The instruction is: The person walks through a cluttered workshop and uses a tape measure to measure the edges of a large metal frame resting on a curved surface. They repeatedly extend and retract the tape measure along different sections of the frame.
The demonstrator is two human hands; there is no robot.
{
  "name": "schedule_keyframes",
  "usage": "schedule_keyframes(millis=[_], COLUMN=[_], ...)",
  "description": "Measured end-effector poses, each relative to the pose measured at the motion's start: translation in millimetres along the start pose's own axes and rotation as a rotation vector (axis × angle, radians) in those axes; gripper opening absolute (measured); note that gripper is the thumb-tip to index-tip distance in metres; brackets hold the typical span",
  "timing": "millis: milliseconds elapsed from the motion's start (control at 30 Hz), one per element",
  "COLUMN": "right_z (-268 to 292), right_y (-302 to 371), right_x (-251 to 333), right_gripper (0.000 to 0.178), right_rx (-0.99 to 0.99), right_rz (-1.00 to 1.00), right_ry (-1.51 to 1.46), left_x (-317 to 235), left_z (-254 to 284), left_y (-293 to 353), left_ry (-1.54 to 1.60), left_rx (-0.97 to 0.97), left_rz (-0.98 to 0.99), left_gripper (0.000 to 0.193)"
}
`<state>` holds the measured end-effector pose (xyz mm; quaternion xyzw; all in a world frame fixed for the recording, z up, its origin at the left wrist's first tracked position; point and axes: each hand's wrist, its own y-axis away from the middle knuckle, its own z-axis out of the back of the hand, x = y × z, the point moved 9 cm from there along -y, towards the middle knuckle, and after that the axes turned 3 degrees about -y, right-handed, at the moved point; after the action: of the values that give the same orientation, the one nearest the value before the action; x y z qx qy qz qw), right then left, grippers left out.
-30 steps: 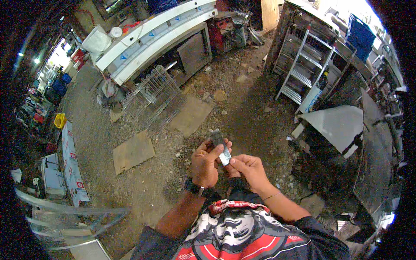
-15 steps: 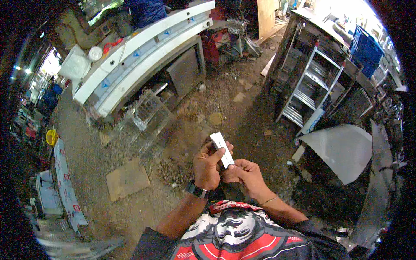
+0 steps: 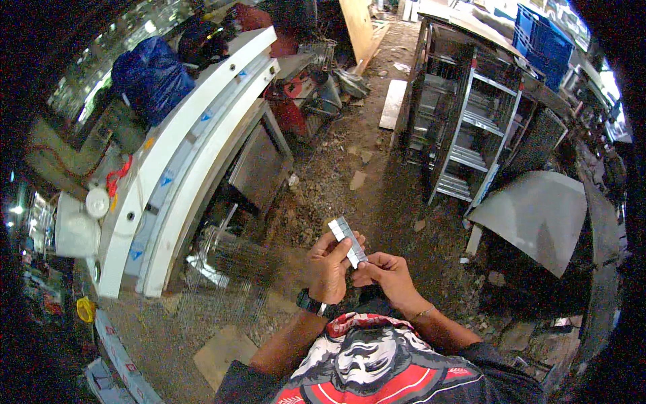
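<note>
A slim, oblong piece [image 3: 344,237], white along one half and grey along the other, is tilted in front of my chest. I cannot make out its exact kind. My left hand [image 3: 330,271] is closed around its left side, thumb lying across the white half. At its lower end, my right hand [image 3: 389,275] pinches the near corner between thumb and fingers. Both hands are close together above the dirt floor [image 3: 323,182]. A dark watch [image 3: 311,303] is on my left wrist.
Long white panels [image 3: 161,236] lie on a bench at the left, near a white bucket [image 3: 77,225]. A metal stepladder [image 3: 481,131] leans by a table at the right, with a blue crate [image 3: 542,46] behind. A curved sheet [image 3: 531,217] and flat cardboard [image 3: 225,353] are on the ground.
The oblong piece has turned in my hands, so its grey half now shows beside the white. My view has swung, bringing the bench and white panels nearer on the left.
</note>
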<state>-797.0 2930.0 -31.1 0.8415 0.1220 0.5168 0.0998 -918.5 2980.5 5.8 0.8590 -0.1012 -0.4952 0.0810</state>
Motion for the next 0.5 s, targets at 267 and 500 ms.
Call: schedule_keyframes(millis=[267, 500], right_z=[18, 44], right_y=[-157, -330], right_x=[51, 103], right_gripper=[0.014, 0.015], right_rx=[-0.069, -0.002], right_rz=[-0.017, 0.018], right_ry=[0.030, 0.112], left_x=[-16, -37], left_z=[-16, -36], left_y=[-167, -345], left_ry=[0.016, -0.048], left_rx=[0.012, 0.027], left_rz=[0.122, 0.117], left_gripper=[0.020, 0.018])
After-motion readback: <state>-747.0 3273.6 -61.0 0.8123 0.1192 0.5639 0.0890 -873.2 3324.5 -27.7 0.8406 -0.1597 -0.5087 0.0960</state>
